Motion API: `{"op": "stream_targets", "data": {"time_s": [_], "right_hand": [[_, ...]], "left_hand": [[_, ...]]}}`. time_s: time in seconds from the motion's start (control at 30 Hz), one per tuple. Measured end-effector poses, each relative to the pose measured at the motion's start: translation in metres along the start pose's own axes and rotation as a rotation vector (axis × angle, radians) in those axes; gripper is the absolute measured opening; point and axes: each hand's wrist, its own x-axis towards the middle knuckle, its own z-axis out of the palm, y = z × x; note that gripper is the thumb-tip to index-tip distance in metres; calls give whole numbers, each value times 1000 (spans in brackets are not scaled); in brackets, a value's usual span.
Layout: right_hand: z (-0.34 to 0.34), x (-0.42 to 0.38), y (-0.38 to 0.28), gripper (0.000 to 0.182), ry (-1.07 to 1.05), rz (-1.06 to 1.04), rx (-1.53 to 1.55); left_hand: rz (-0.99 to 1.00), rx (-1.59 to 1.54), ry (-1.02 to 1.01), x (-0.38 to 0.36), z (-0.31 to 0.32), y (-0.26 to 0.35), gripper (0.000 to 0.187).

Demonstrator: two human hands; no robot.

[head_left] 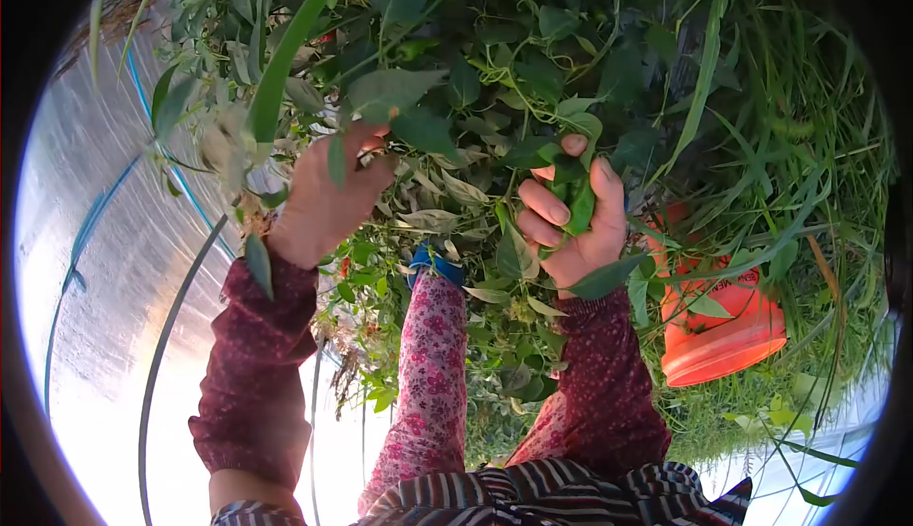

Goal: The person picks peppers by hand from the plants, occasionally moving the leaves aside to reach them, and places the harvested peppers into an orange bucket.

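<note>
Green peppers [578, 198] lie in the curled fingers of my right hand [580, 217], in the middle of the plants. Leaves partly cover them, so I cannot tell exactly how many there are. My left hand [333, 188] is raised among the leaves to the left, its thumb and fingers bent together near a broad leaf [392, 91]. Leaves hide its fingertips, and whatever they may pinch is not visible. Dark red patterned sleeves cover both forearms.
An orange-red bucket [725, 321] lies tilted in the grass at the right. Blue strings [87, 226] and a dark hose [171, 345] run past pale plastic sheeting [105, 307] at the left. My leg in floral trousers [428, 364] and a blue shoe [436, 264] stand between the plants.
</note>
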Motion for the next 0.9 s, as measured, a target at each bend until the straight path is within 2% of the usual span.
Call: {"op": "stream_targets", "data": {"time_s": [0.1, 0.17, 0.27, 0.3, 0.33, 0.37, 0.43, 0.5, 0.57, 0.63, 0.7, 0.9], "right_hand": [[-4, 0, -2, 22, -8, 14, -41], [-3, 1, -2, 22, -30, 23, -77], [7, 1, -4, 22, 87, -5, -189], [6, 2, -6, 22, 99, -6, -250], [7, 1, -6, 22, 111, -4, -310], [9, 0, -5, 22, 116, 0, -310], [16, 2, -3, 25, 400, -4, -627], [21, 4, 0, 26, 461, 0, -738], [18, 7, 1, 26, 531, -14, -880], [21, 6, -1, 26, 533, -20, -842], [22, 3, -2, 25, 542, -13, -799], [25, 4, -6, 26, 530, -6, -882]], "left_hand": [[-48, 32, -24, 1, 31, -15, 33], [-55, -91, -114, 4, 44, -21, 36], [-115, -200, -138, 5, 65, -33, 37], [-12, -122, -103, 3, 67, -32, 33], [-14, -126, -107, 0, 68, -32, 33], [57, -100, -63, -2, 67, -26, 30], [131, -72, -16, -6, 62, -7, 30], [49, -346, -160, -19, 63, 20, 29], [49, -355, -162, -30, 71, 38, 29], [52, -361, -168, -36, 84, 50, 29], [242, -25, 25, -43, 99, 56, 29], [202, 61, 55, -52, 105, 66, 32]]}}
